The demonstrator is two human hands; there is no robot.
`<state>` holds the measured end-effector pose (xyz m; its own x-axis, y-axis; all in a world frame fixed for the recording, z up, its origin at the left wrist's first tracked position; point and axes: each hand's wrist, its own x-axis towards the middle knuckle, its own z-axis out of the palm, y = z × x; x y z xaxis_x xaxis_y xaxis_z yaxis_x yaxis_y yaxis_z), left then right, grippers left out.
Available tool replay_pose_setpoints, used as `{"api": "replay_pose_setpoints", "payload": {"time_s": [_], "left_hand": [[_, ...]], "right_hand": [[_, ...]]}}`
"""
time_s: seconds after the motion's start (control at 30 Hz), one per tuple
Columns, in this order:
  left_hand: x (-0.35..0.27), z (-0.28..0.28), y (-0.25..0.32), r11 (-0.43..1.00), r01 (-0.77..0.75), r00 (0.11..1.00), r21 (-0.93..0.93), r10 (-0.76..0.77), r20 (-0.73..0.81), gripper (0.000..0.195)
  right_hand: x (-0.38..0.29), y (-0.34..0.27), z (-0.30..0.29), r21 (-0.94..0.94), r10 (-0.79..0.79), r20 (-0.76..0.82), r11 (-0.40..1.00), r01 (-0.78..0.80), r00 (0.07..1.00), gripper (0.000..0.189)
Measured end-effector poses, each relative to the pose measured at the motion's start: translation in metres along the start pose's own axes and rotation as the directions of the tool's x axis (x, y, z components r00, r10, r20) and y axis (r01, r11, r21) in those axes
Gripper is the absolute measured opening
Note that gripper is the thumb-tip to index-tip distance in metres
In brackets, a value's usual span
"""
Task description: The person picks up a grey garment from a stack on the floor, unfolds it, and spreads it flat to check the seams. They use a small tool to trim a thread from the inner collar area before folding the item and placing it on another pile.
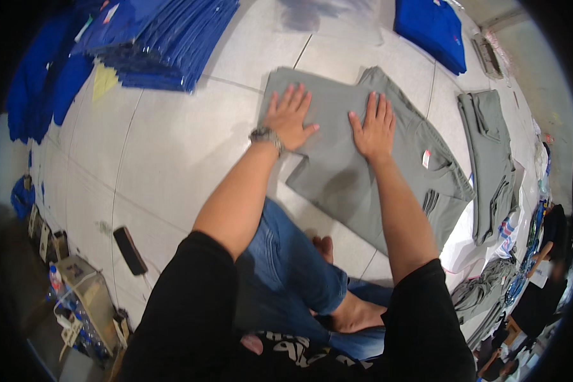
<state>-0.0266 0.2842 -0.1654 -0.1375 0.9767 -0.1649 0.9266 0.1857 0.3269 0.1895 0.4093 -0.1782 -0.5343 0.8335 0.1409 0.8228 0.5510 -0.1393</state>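
Observation:
A grey short-sleeved garment (334, 176) lies spread on the tiled floor before my crossed legs, one side of it doubled over lengthwise. My left hand (289, 119) rests flat on its upper left part, fingers spread, a watch on the wrist. Pressed palm down near the middle of the cloth is my right hand (375, 124), its fingers slightly apart. Neither hand grips anything. A small white and red tag (426, 159) shows on the folded part, to the right of my right hand.
Folded grey garments (489, 162) lie to the right. Blue garments in clear plastic (167, 47) are stacked at upper left, with another blue pile (429, 33) at upper right. A dark phone (130, 250) with a cable lies at left. Other people (539, 296) sit at far right.

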Motion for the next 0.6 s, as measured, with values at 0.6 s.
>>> {"api": "replay_pose_setpoints", "payload": {"time_s": [0.6], "left_hand": [[-0.010, -0.037, -0.063, 0.306, 0.521, 0.805, -0.797, -0.487, 0.339, 0.053]], "right_hand": [[-0.017, -0.066, -0.010, 0.206, 0.203, -0.069, 0.961, -0.185, 0.977, 0.069]]}}
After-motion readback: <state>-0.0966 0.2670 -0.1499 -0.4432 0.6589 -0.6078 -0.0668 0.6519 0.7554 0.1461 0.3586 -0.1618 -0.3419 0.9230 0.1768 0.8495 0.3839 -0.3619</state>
